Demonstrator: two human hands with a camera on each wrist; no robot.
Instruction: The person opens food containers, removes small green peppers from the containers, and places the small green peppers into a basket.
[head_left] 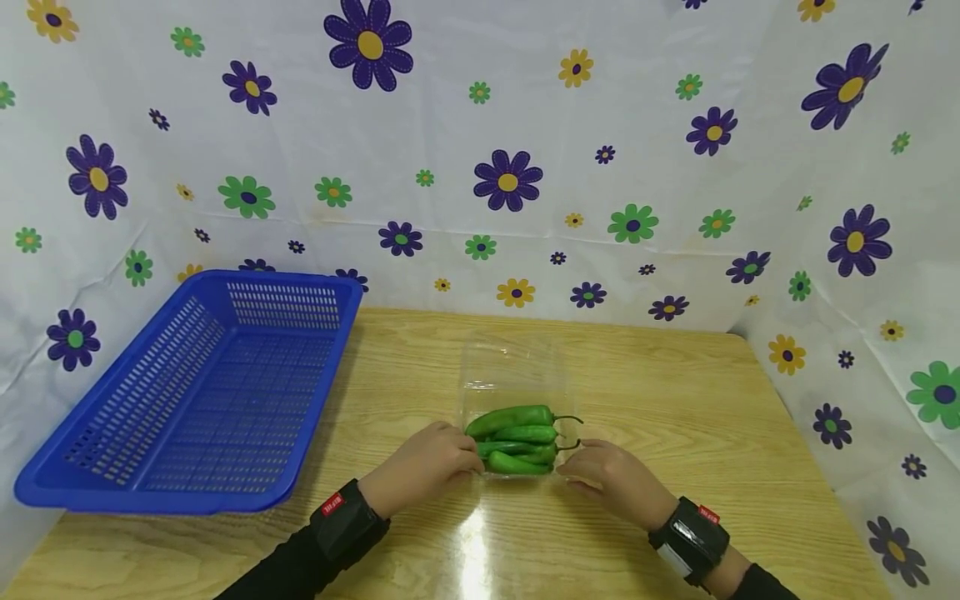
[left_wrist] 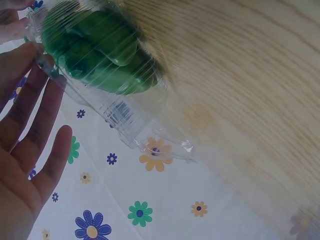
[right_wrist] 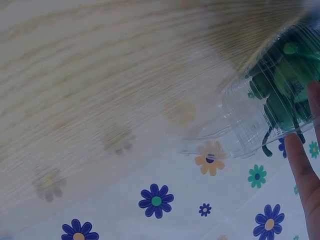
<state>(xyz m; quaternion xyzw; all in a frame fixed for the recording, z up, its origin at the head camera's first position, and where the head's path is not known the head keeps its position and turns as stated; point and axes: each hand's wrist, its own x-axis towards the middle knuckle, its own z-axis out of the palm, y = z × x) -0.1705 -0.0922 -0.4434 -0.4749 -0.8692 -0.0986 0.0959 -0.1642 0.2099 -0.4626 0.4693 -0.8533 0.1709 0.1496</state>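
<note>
Both hands, left hand (head_left: 423,465) and right hand (head_left: 611,483), rest straight fingers (left_wrist: 30,120) against a clear box (head_left: 513,400) of green peppers (head_left: 517,437) between them, likely steadying it before opening, needing a firmer grip.

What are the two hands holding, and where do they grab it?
The clear box of green peppers. The left hand touches its left side, the right hand its right side, with fairly straight fingers; a firm grip cannot be told.
</note>
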